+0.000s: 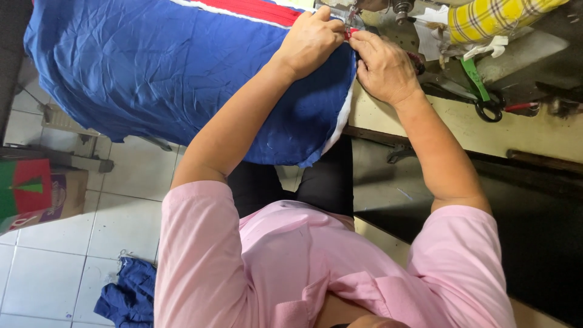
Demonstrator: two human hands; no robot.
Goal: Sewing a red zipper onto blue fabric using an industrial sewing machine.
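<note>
Guiding the blue fabric (152, 67) toward the sewing machine's presser foot (349, 15), both hands are right up at the top of the view. The left hand (313, 39) lies on top of the cloth, fingers curled and pinching the edge where the red strip (255, 9) meets the blue. The right hand (382, 67) sits just beside it on the counter (461, 124), fingers bent and closed on the same seam edge close to the foot; the fingertips themselves are partly hidden. Most of the fabric drapes off the counter over the person's lap, hanging above the tiled floor (73, 243).

To do this well, I'd judge the edges want to be kept level and flat between the two hands, with light tension and no tugging, so the layers feed evenly. That hanging weight could drag the seam sideways, so supporting it with the left forearm looks wise. Fingertips are very near the needle area — keep them to the sides of the foot. Scissors with green handles (480, 91) lie near on the counter, beyond the right wrist, beside yellow plaid cloth (492, 18).
</note>
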